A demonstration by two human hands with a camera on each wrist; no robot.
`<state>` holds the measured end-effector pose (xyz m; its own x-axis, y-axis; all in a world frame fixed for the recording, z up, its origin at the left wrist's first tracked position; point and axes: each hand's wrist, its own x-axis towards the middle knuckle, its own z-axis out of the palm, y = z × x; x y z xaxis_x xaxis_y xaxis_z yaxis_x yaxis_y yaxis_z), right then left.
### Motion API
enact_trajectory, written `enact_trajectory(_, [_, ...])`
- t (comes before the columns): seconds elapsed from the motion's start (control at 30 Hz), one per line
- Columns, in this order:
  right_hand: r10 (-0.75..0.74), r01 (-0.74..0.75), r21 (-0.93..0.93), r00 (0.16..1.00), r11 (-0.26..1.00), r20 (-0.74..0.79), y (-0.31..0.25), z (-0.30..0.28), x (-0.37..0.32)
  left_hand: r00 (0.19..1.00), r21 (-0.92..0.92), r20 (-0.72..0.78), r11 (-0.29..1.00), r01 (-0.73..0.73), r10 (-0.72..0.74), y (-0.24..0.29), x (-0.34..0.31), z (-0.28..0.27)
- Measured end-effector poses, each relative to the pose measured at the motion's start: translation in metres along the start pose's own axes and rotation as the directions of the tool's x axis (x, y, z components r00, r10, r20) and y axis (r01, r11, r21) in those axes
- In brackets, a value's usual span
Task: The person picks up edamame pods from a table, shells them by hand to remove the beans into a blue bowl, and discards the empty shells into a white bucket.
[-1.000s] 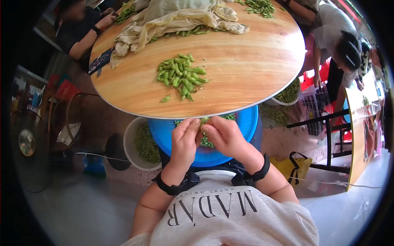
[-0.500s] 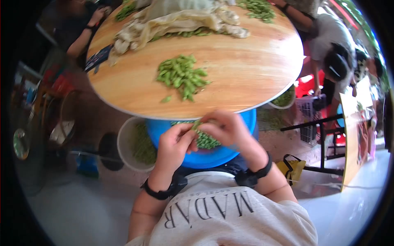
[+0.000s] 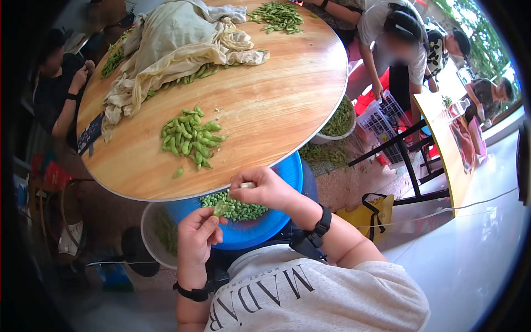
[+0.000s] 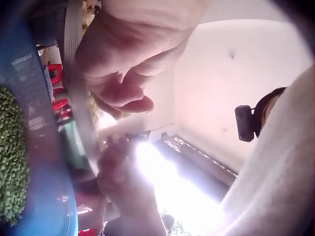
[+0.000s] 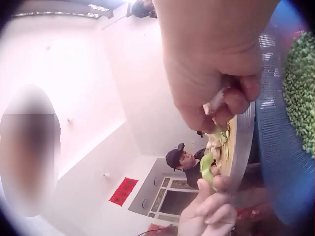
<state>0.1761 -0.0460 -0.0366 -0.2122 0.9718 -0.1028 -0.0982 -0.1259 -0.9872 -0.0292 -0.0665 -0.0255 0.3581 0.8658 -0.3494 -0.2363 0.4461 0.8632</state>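
Over the near edge of a blue basket holding shelled green beans, the left hand pinches a green pod between thumb and fingers. To its right and a bit higher, the right hand has its fingers curled round a small pale piece. The two hands are apart. In the right wrist view the pod stands up from the left fingertips, below the curled right hand. A pile of whole pods lies on the round wooden table.
Cloth covers more pods on the table. A white bucket stands left of the basket, another bucket at the right. Other people sit or bend around the table. A yellow bag lies on the floor.
The hands, together at the pod one second ago, have drawn apart, the left lower and the right higher. The head view has turned, shifting the table and basket leftward.
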Motion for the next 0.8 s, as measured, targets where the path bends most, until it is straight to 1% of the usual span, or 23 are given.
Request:
enact_trajectory(0.07, [0.003, 0.000, -0.133, 1.000, 0.991, 0.020, 0.004, -0.004, -0.004, 0.996, -0.022, -0.079, 0.999, -0.030, 0.028, -0.005, 0.000, -0.006])
enact_trajectory(0.1, [0.005, -0.001, -0.199, 1.000, 0.980, 0.020, 0.005, -0.006, -0.008, 0.995, -0.024, -0.089, 0.999, -0.043, 0.041, -0.005, 0.000, -0.006])
enact_trajectory(0.17, [-0.167, 0.169, -0.433, 0.985, 0.885, 0.043, 0.009, 0.004, -0.017, 0.994, -0.022, -0.093, 0.998, -0.055, 0.052, -0.006, -0.001, -0.003])
enact_trajectory(0.2, [-0.175, 0.182, -0.375, 0.983, 0.909, 0.051, 0.006, 0.008, -0.017, 0.988, -0.005, -0.133, 0.997, -0.081, 0.079, -0.007, 0.000, 0.003])
enact_trajectory(0.23, [-0.186, 0.195, -0.315, 0.981, 0.929, 0.060, 0.002, 0.011, -0.018, 0.985, 0.063, -0.129, 0.992, -0.106, 0.113, -0.011, 0.001, 0.005])
enact_trajectory(0.3, [-0.096, 0.103, -0.209, 0.994, 0.972, 0.045, -0.002, 0.018, -0.020, 0.975, 0.199, -0.118, 0.967, -0.160, 0.186, -0.018, 0.003, 0.007])
enact_trajectory(0.33, [-0.054, 0.060, -0.154, 0.997, 0.986, 0.046, -0.003, 0.019, -0.021, 0.962, 0.251, -0.159, 0.951, -0.179, 0.223, -0.018, 0.003, 0.012])
enact_trajectory(0.4, [-0.031, 0.034, -0.118, 0.999, 0.992, 0.028, -0.003, 0.019, -0.023, 0.954, 0.310, -0.175, 0.933, -0.180, 0.243, -0.016, 0.002, 0.016])
enact_trajectory(0.43, [-0.020, 0.023, -0.102, 0.999, 0.995, 0.025, -0.003, 0.019, -0.023, 0.948, 0.337, -0.186, 0.923, -0.184, 0.257, -0.016, 0.002, 0.018])
enact_trajectory(0.47, [-0.038, 0.037, -0.111, 0.999, 0.993, -0.005, 0.001, 0.021, -0.023, 0.939, 0.355, -0.195, 0.913, -0.201, 0.283, -0.017, 0.003, 0.021])
enact_trajectory(0.53, [-0.066, 0.064, -0.107, 0.998, 0.992, -0.015, 0.002, 0.022, -0.023, 0.918, 0.393, -0.214, 0.890, -0.232, 0.334, -0.020, 0.002, 0.026])
enact_trajectory(0.57, [-0.080, 0.078, -0.102, 0.997, 0.992, -0.017, 0.002, 0.021, -0.023, 0.918, 0.398, -0.210, 0.887, -0.234, 0.337, -0.020, 0.002, 0.028])
enact_trajectory(0.6, [-0.060, 0.058, -0.144, 0.998, 0.988, -0.011, -0.001, 0.020, -0.023, 0.917, 0.403, -0.210, 0.884, -0.236, 0.340, -0.019, 0.002, 0.030])
enact_trajectory(0.7, [-0.036, 0.030, -0.142, 0.999, 0.989, -0.040, -0.002, 0.019, -0.025, 0.917, 0.379, -0.225, 0.896, -0.230, 0.330, -0.021, 0.002, 0.037])
enact_trajectory(0.8, [-0.091, 0.076, -0.120, 0.988, 0.990, -0.124, 0.000, 0.024, -0.026, 0.905, 0.367, -0.228, 0.893, -0.261, 0.359, -0.024, 0.005, 0.041])
